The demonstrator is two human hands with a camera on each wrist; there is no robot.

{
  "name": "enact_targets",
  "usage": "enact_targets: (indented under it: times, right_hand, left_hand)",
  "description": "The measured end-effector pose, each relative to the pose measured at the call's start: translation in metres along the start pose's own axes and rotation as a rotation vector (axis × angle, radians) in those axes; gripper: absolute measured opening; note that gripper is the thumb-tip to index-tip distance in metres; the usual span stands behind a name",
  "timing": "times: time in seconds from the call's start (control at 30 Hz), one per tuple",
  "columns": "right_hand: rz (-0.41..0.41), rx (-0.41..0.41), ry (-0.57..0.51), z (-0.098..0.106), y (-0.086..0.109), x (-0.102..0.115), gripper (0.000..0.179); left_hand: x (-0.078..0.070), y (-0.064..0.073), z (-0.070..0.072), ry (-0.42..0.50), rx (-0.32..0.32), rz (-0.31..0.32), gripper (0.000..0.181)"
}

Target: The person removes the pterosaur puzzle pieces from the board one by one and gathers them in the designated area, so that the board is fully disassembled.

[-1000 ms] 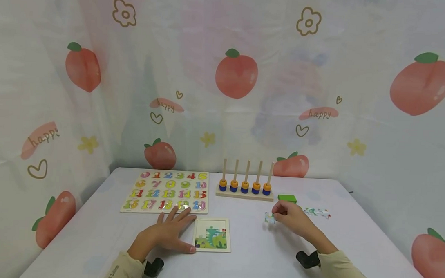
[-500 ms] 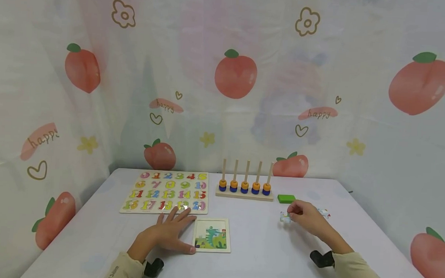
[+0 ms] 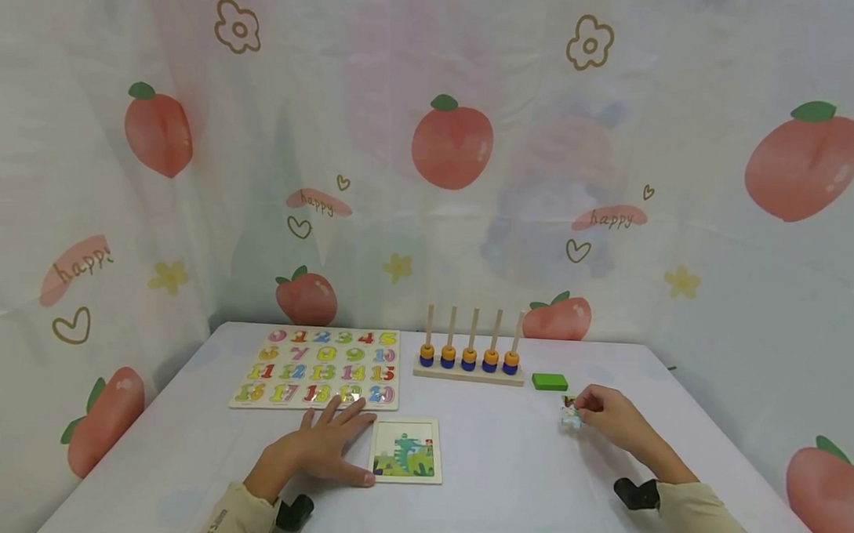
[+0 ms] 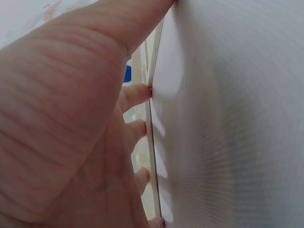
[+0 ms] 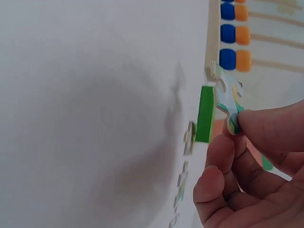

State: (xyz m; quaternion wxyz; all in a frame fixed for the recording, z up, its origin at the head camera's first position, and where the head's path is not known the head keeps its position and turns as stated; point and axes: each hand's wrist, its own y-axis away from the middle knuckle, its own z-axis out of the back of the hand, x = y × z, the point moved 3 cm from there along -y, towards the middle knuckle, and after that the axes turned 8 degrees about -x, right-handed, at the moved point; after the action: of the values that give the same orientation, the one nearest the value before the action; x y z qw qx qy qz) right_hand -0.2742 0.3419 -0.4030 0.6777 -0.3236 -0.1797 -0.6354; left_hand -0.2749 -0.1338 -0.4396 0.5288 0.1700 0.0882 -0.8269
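My right hand pinches a pale jigsaw piece between thumb and fingers, held up off the table at the right. Spread fingers of my left hand reach the front edge of the number board. The thumb of that hand touches the lower left corner of a small framed jigsaw puzzle, which shows a teal dinosaur in a partly filled picture. In the right wrist view, loose jigsaw pieces lie on the table beyond the hand; in the head view the hand hides most of them.
A counting stand with upright pegs and orange and blue beads stands at the back. A green block lies to its right. The white table ends at a peach-patterned cloth backdrop.
My right hand has moved to the right with the jigsaw piece, covering the loose pieces that showed there before. My left hand stays in place.
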Motion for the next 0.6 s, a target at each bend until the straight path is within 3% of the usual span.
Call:
enact_targets:
  times: [0.23, 0.47, 0.6]
  right_hand:
    - [0.002, 0.021, 0.003, 0.005, -0.005, -0.021, 0.004]
    - [-0.067, 0.058, 0.003, 0.004, -0.011, -0.032, 0.006]
    - [-0.042, 0.052, 0.027, 0.002, -0.015, -0.034, 0.003]
  left_hand:
    - [-0.002, 0.001, 0.002, 0.003, 0.003, 0.005, 0.100]
    - [-0.001, 0.002, 0.003, 0.021, 0.003, 0.000, 0.101]
    - [0.000, 0.000, 0.002, 0.042, 0.025, -0.010, 0.104]
